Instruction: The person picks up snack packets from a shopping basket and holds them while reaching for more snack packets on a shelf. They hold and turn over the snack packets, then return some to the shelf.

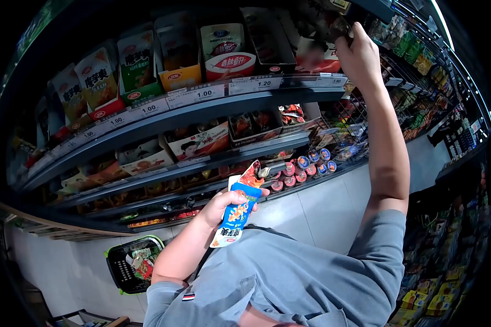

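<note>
My left hand (219, 208) is wrapped round several snack packets in front of my chest. Foremost is a blue and white packet (238, 210); a red and orange packet (251, 175) sticks out above it. My right hand (361, 57) reaches up to the right end of the upper shelf, over a white and red display box (310, 53). Its fingers are curled at a dark, shiny item (339, 28) too dim to name. To the left on that shelf stand a white and red display box (230, 64) and a green snack box (138, 70).
Price labels run along the upper shelf edge (202, 94). Lower shelves hold more boxes, such as a white and red one (198, 140), and round-lidded cups (303, 162). A black and green shopping basket (120, 266) with packets stands on the tiled floor (327, 210).
</note>
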A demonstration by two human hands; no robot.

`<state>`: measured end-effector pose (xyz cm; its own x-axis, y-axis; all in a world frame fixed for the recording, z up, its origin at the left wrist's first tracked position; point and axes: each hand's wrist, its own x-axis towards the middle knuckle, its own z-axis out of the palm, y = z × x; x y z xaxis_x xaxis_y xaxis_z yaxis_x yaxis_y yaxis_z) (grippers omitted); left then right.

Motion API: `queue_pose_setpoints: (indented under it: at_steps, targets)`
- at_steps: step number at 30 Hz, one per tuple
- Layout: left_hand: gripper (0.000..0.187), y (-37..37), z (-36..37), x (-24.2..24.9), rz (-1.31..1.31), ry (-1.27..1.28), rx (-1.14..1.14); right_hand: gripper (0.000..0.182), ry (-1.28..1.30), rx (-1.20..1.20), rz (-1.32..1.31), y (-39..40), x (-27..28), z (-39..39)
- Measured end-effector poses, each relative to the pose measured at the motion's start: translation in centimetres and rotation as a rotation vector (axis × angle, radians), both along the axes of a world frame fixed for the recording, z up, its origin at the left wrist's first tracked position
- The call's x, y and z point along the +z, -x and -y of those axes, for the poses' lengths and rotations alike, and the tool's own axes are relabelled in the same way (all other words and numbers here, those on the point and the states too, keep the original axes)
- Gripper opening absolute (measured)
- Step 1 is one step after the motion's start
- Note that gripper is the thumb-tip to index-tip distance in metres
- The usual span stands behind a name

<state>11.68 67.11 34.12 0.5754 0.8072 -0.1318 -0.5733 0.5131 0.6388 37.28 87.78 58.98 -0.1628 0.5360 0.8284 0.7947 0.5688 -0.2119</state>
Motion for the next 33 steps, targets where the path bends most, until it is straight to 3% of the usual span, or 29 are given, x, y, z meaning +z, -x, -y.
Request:
queue_pose_setpoints:
  at_steps: [2, 7, 9, 13, 15, 17, 18, 19, 21, 22, 23, 25, 27, 28, 30, 31, 33]
  targets:
    - [0.079, 0.6, 0.4, -1.0, 0.016, 0.023, 0.027, 0.031, -0.038, -0.133, 0.116, -0.3, -0.2, -2.6]
    - [0.080, 2.3, 1.3, -1.5, 0.078, 0.043, 0.091, 0.027, -0.064, -0.101, 0.071, 1.3, -1.1, -3.1]
    - [0.080, 2.6, 1.5, -1.3, 0.077, 0.050, 0.098, 0.027, -0.180, -0.317, 0.257, 1.8, -0.3, -2.5]
    - [0.070, 2.7, 1.5, -1.5, 0.129, 0.010, 0.080, 0.030, 0.100, -0.478, 0.388, 3.2, 2.6, -0.9]
    - [0.071, 2.7, 1.5, -1.6, 0.132, 0.028, 0.067, 0.038, 0.128, -0.383, 0.428, 2.2, 2.7, -2.7]
    - [0.080, 2.6, 1.7, -1.2, 0.117, 0.075, 0.091, 0.029, -0.033, -0.216, 0.518, 1.1, 2.0, -5.1]
    - [0.080, 2.6, 1.6, -1.4, 0.113, 0.065, 0.087, 0.035, 0.203, -0.354, 0.415, 4.1, 4.1, -1.7]
    - [0.080, 2.7, 1.6, -1.3, 0.113, 0.072, 0.092, 0.032, 0.025, -0.139, 0.345, 3.1, 3.2, -2.6]
    - [0.073, 2.9, 1.4, -1.9, 0.108, -0.009, 0.082, 0.030, 0.004, 0.108, 0.043, 2.7, 2.1, -4.8]
    - [0.073, 2.8, 1.1, -1.5, 0.126, -0.044, 0.080, 0.029, -0.042, 0.161, 0.082, 3.9, 2.4, -3.7]
    - [0.071, 3.0, 1.4, -1.1, 0.107, -0.048, 0.100, 0.026, 0.172, 0.007, 0.090, 4.8, 2.0, -1.8]
    - [0.084, 3.0, 1.4, 0.3, 0.113, 0.037, 0.155, 0.022, 0.020, 0.083, 0.064, 5.0, 0.5, -2.1]
    - [0.084, 2.9, 1.3, 1.0, 0.125, 0.017, 0.189, 0.022, -0.038, 0.028, 0.224, 3.0, 0.8, -3.1]
    - [0.084, 2.9, 1.1, 1.4, 0.128, 0.025, 0.197, 0.024, 0.014, -0.094, 0.223, 5.7, 1.0, 1.1]
    - [0.080, 2.9, 0.9, 1.4, 0.168, 0.009, 0.225, 0.033, -0.001, -0.107, 0.311, 5.6, 0.8, 3.2]
    - [0.078, 2.9, 0.8, 1.3, 0.197, 0.012, 0.236, 0.037, -0.027, -0.145, 0.333, 5.1, 0.5, 3.2]
    - [0.068, 3.0, 0.9, 1.1, 0.196, 0.015, 0.257, 0.027, -0.315, 0.059, 0.185, 3.9, -3.5, 4.1]
